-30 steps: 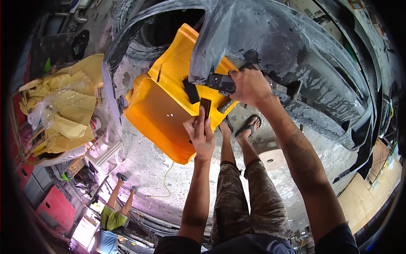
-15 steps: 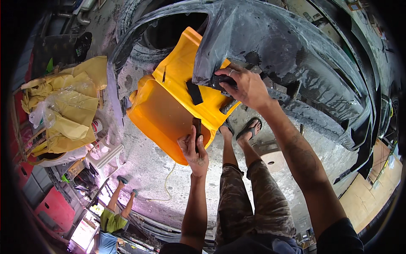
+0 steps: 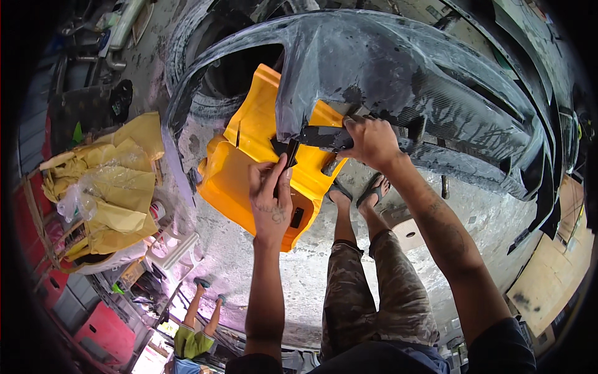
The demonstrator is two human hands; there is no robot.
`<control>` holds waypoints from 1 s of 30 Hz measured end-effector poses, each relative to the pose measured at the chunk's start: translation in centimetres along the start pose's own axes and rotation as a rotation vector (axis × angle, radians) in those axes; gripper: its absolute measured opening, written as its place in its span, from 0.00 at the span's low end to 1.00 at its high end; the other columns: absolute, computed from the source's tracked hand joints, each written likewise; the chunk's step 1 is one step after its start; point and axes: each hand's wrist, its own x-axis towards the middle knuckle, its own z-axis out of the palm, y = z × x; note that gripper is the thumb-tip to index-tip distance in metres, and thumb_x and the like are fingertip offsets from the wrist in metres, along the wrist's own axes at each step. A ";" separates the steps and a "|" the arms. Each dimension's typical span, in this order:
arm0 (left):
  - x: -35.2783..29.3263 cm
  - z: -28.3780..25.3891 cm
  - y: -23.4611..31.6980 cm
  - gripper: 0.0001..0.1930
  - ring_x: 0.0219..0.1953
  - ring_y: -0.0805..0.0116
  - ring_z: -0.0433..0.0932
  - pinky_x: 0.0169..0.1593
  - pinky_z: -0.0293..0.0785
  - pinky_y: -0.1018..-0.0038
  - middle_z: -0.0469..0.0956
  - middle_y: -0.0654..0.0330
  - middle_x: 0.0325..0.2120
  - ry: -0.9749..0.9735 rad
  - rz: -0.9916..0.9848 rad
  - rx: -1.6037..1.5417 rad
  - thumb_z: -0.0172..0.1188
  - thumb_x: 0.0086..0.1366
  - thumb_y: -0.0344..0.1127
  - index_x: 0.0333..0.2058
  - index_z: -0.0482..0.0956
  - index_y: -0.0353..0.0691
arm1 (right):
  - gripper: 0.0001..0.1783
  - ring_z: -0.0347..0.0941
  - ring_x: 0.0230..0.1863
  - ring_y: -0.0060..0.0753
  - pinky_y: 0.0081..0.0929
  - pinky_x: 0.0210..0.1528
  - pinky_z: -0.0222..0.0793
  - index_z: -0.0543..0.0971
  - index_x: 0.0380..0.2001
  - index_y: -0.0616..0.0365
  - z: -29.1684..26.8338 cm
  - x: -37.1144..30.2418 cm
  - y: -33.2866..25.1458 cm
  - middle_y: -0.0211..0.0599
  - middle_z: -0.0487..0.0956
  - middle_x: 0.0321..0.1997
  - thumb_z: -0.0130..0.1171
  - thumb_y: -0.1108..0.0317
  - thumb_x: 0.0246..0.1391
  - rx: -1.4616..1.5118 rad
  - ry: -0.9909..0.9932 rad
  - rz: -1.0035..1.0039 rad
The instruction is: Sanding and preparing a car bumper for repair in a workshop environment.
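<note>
A large grey car bumper (image 3: 367,68), scuffed and patchy with dust and dark damp-looking spots, lies across an orange plastic chair (image 3: 227,181). My left hand (image 3: 271,202) is closed on a slim black bar (image 3: 291,153), held upright in the fingers. Its upper end is close to the bumper's lower corner; whether they touch I cannot tell. To the right, my right hand (image 3: 374,143) wraps over a dark strip (image 3: 327,137) along the bumper's lower edge, thumb below and fingers above. The palm hides whatever lies under it.
Brown paper and clear plastic (image 3: 112,193) are heaped at the left, near a white plastic stool (image 3: 174,249). A tyre (image 3: 187,56) lies behind the bumper. My sandalled feet stand on the concrete floor (image 3: 249,299). Another person (image 3: 193,336) is at the lower left.
My left hand has moved up with the black bar, from over the chair to the bumper's corner. My right hand has shifted right, uncovering the dark strip. The view has shifted a little.
</note>
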 end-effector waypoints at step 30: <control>2.2 -0.1 6.1 0.19 0.50 0.69 0.72 0.55 0.67 0.74 0.69 0.58 0.47 -0.375 -0.244 -0.216 0.53 0.70 0.28 0.58 0.69 0.31 | 0.27 0.77 0.51 0.38 0.33 0.53 0.73 0.74 0.54 0.66 8.4 -23.9 5.7 0.51 0.80 0.48 0.66 0.63 0.55 1.368 0.679 0.864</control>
